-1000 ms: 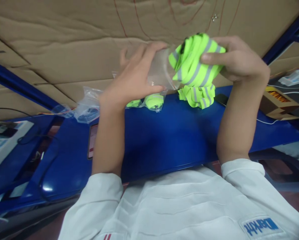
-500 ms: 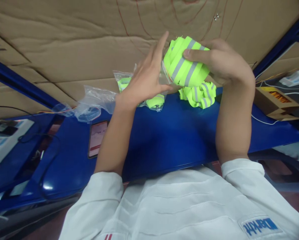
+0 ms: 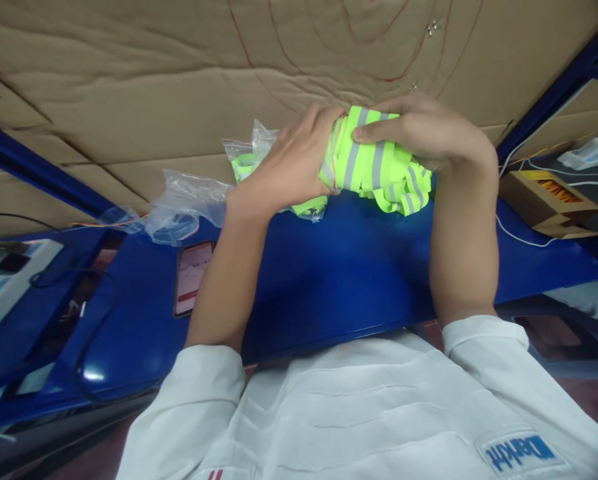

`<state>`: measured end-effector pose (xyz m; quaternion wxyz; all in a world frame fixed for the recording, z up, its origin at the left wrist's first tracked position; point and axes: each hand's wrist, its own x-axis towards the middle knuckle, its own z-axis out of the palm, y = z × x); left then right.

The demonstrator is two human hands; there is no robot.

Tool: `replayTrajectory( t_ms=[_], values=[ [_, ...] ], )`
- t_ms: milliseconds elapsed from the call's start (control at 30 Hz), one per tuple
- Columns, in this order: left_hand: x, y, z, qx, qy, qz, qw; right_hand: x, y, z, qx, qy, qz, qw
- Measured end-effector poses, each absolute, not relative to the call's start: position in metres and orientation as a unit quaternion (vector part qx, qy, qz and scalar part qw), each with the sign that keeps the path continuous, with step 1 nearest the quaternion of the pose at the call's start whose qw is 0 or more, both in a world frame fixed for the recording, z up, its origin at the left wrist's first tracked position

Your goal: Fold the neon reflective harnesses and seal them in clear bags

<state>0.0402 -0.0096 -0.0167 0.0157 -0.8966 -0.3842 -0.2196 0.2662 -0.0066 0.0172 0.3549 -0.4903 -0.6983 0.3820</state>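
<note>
My right hand [image 3: 431, 130] grips a folded bundle of neon-yellow reflective webbing [image 3: 363, 160] with grey stripes, thumb laid across its front. Around the bundle's left end is the mouth of a clear plastic bag [image 3: 331, 163], and my left hand [image 3: 296, 157] is closed round that end. Its fingertips are partly hidden. Just below my right hand, a loose heap of the same webbing [image 3: 411, 193] rests on the blue table. Behind my left wrist lie clear bags with yellow webbing [image 3: 243, 167] inside, partly covered by the hand.
Clear empty-looking plastic bags [image 3: 189, 200] lie left of my forearm, above a phone [image 3: 193, 280] on the blue table [image 3: 339, 267]. An open cardboard box [image 3: 549, 200] with orange contents stands at right, near white cables. Cardboard [image 3: 143, 107] walls the back.
The webbing bundle has come down and slightly left, its left end now inside the bag mouth. My left hand, spread before, has closed round it.
</note>
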Motion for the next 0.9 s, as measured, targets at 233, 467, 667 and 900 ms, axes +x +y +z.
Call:
replayTrajectory(
  t_ms=[233,467,667,900],
  values=[
    [0.039,-0.002,-0.016,-0.884,-0.393,-0.253,0.018,0.251,0.001,0.006,-0.479,-0.713,0.264,0.438],
    [0.041,0.010,-0.033,-0.864,-0.438,-0.249,0.019,0.232,0.004,-0.004,-0.441,-0.799,0.081,0.400],
    [0.032,0.023,-0.045,-0.878,-0.405,-0.254,-0.029,0.232,0.011,-0.008,-0.458,-0.804,0.083,0.370],
    [0.034,0.016,-0.042,-0.886,-0.385,-0.259,-0.006,0.235,0.000,-0.003,-0.429,-0.828,0.089,0.349]
  ],
)
